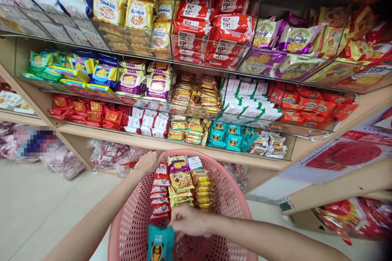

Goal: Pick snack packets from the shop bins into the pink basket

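My left hand (149, 162) rests at the far left rim of a pink perforated basket (239, 187), fingers closed at the edge. Inside the basket, my right hand (188, 221) pinches the upper corner of a teal packet (159, 242), which hangs near the basket's front left. Beyond that hand stand rows of packets: red and white ones (159, 195) on the left, yellow ones (181, 181) in the middle with a purple one on top, and golden-brown ones (206, 191) on the right. A white packet (195, 162) lies at the back.
Shelves (171, 143) of snack packets behind clear fronts stretch across the view beyond the basket. Teal packets (234, 134) sit on the lowest tier. Bagged goods (108, 153) lie underneath. More red bags (352, 216) are at the lower right; tiled floor (61, 208) shows at left.
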Demonstrator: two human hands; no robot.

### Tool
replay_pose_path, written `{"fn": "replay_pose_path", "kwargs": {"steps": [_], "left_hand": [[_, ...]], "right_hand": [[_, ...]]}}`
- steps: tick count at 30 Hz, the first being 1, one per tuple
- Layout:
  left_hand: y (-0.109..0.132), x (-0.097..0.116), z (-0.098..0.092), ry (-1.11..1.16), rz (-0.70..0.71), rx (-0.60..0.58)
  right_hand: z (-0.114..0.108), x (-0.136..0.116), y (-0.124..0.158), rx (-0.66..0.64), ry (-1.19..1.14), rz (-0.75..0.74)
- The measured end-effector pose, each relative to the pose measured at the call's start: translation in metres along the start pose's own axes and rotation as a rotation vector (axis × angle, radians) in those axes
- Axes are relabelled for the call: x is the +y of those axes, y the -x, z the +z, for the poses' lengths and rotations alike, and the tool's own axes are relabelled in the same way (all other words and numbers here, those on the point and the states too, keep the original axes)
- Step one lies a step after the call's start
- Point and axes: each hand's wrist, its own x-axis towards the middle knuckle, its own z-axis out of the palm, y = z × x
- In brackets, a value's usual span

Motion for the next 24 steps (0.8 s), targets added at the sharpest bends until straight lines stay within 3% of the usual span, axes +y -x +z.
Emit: {"fn": "replay_pose_path", "kwargs": {"steps": [8, 13, 17, 24], "left_hand": [[0.001, 0.001, -0.002, 0.01, 0.006, -0.005], [0.001, 0.002, -0.002, 0.004, 0.01, 0.004], [0.0, 0.0, 0.0, 0.009, 0.001, 0.008], [-0.002, -0.002, 0.004, -0.002, 0.021, 0.026]], "right_hand": [[0.003, 0.015, -0.005, -0.059, -0.156, 0.159], [0.0, 0.022, -0.012, -0.028, -0.185, 0.198], [-0.002, 0.027, -0.018, 0.008, -0.091, 0.237], [-0.007, 0.053, -0.028, 0.17, 0.209, 0.096]]}}
